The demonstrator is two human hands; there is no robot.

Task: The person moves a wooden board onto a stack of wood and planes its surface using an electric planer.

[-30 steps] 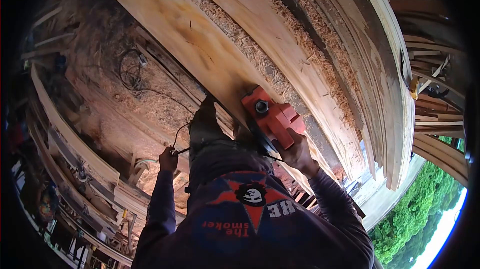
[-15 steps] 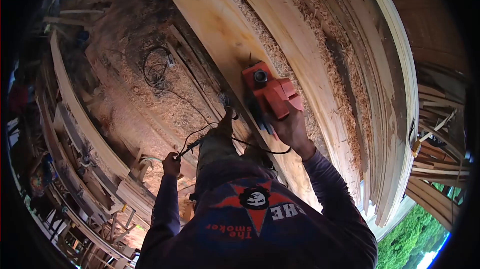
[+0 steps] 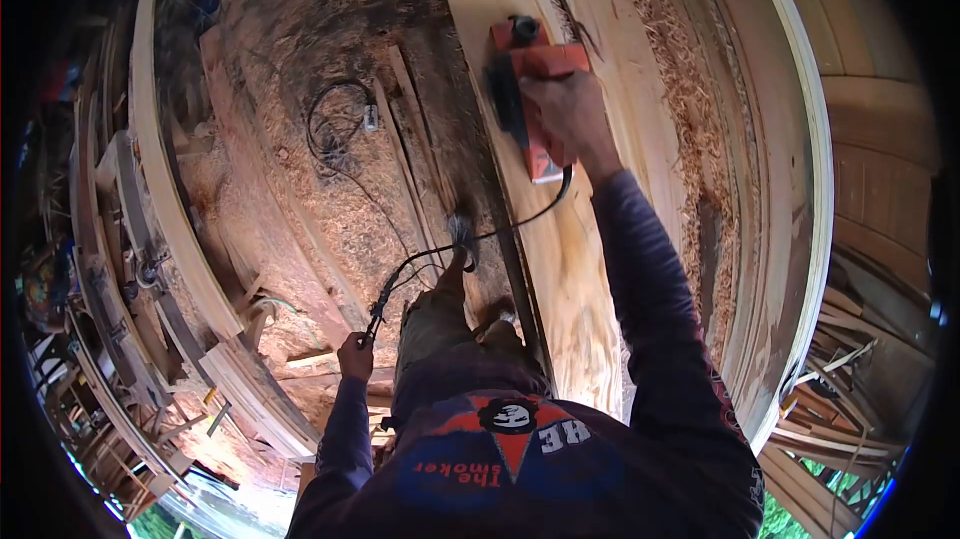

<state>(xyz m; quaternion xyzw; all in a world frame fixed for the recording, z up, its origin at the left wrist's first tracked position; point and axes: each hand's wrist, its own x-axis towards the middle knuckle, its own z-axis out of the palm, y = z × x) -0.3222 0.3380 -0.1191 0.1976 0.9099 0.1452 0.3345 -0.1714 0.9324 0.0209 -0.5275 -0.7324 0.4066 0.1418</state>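
Observation:
My right hand point(image 3: 572, 117) is wrapped round the handle of a red electric planer point(image 3: 540, 64). The planer rests on a long, pale wooden board point(image 3: 565, 269), toward its far end. From the planer's rear a black power cord point(image 3: 520, 223) curves back across my legs. Down at the left, my left hand point(image 3: 356, 354) is closed on that cord and holds it off the board, near where it looks bunched or joined.
More planks point(image 3: 640, 59) strewn with wood shavings point(image 3: 700, 139) lie on the right. A coiled cable point(image 3: 330, 124) sits on the shaving-covered floor, near loose strips of wood point(image 3: 410, 139). Stacked timber point(image 3: 185, 199) stands at the left. My foot point(image 3: 462, 239) is beside the board.
My right hand and the planer have moved forward along the board, away from my body. The cord stretches out further behind it. My left hand still grips the cord, slightly lower in view.

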